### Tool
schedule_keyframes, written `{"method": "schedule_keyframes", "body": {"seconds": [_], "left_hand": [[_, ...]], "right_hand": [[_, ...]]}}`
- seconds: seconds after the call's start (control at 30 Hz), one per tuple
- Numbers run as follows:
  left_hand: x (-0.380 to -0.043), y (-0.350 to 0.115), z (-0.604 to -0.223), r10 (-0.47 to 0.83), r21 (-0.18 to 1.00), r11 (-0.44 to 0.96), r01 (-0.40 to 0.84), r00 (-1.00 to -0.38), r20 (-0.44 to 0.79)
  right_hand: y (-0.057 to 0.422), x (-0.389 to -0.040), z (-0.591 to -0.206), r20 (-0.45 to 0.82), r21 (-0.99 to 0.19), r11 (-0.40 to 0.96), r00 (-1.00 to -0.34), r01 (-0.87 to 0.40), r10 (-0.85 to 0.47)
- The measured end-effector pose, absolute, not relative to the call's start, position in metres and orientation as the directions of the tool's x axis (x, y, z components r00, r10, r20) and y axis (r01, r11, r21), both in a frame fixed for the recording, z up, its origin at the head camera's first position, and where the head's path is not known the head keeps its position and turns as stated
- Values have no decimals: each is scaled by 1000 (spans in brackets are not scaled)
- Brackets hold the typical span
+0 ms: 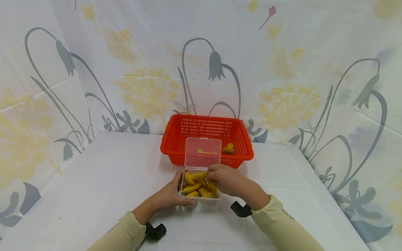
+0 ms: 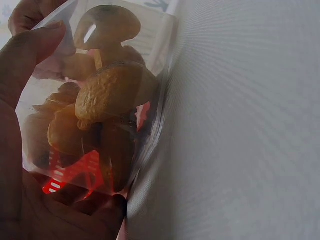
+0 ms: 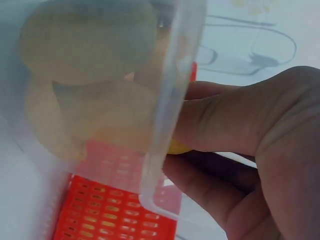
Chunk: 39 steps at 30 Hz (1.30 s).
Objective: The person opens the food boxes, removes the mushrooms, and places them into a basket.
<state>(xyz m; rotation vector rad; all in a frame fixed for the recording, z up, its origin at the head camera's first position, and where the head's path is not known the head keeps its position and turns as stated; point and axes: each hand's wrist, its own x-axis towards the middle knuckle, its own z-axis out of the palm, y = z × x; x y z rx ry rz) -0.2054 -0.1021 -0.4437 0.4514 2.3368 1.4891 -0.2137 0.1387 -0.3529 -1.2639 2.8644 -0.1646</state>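
Note:
A clear plastic box (image 1: 208, 206) stands on the white cloth with its lid (image 1: 189, 158) hinged up at the back. Several yellow-brown mushrooms (image 1: 192, 188) fill it; their rounded caps (image 2: 112, 92) show through the wall in the left wrist view. My left hand (image 1: 172, 194) grips the box's left side, thumb at the front. Over the right rim, my right hand (image 1: 228, 180) pinches a yellow mushroom (image 3: 179, 147) at the top of the pile. Its fingertips reach inside the box, and most of that mushroom is hidden in the right wrist view.
Right behind the box sits a red perforated basket (image 1: 167, 143). One mushroom (image 1: 229, 149) lies in its right part, and another yellow piece (image 1: 205, 151) shows through the raised lid. A flower-printed cloth (image 1: 267, 45) hangs at the back and sides.

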Motion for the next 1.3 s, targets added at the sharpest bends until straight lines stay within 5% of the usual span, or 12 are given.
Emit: {"method": "schedule_keyframes", "body": {"seconds": [0.9, 1.3], "left_hand": [[-206, -101, -442, 455, 897, 416, 147, -888, -66], [-204, -101, -441, 445, 891, 435, 130, -891, -88]], "right_hand": [[140, -206, -332, 60, -91, 642, -648, -761, -759], [140, -200, -306, 177, -75, 604, -607, -793, -775]]}}
